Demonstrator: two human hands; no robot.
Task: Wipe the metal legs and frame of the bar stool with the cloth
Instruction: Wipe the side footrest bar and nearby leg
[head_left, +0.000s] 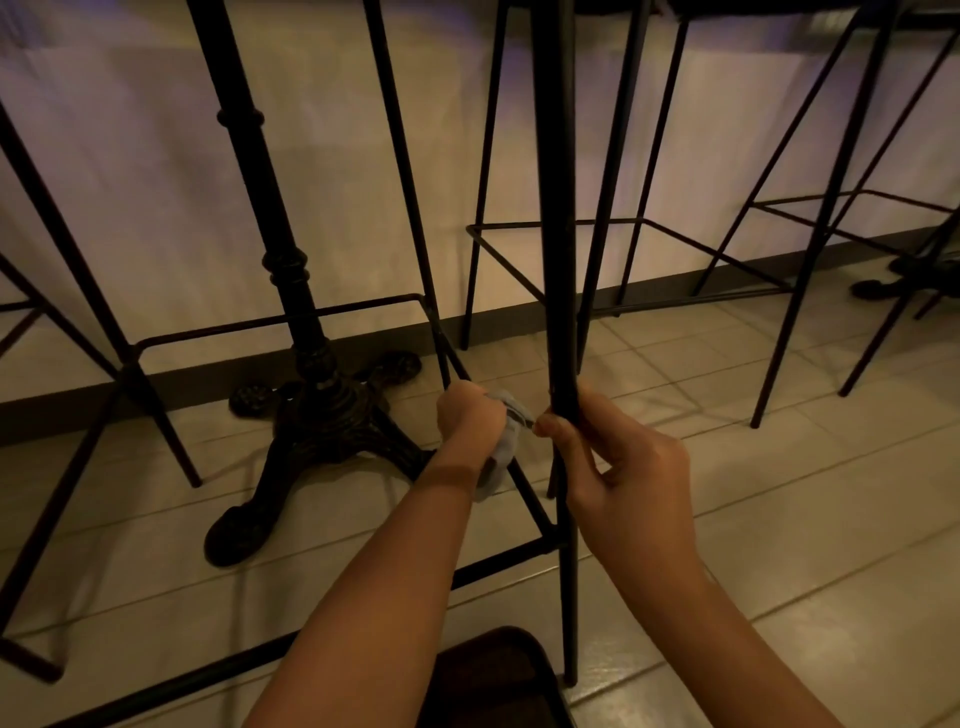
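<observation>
The black metal bar stool stands right before me; its near leg (558, 218) runs down the middle of the view. My right hand (618, 467) grips this leg at about footrest height, thumb and fingers curled round it. My left hand (467, 421) holds a bunched grey cloth (506, 441) against the stool's side footrest bar (524, 493), near where that bar meets the far leg. Part of the cloth hangs below my wrist.
An ornate black cast-iron table base (317, 405) stands on the floor to the left. More black bar stools (810, 218) line the pale wall behind and to both sides. Beige floor tiles (779, 519) spread to the right. A dark object (493, 675) lies at the bottom edge.
</observation>
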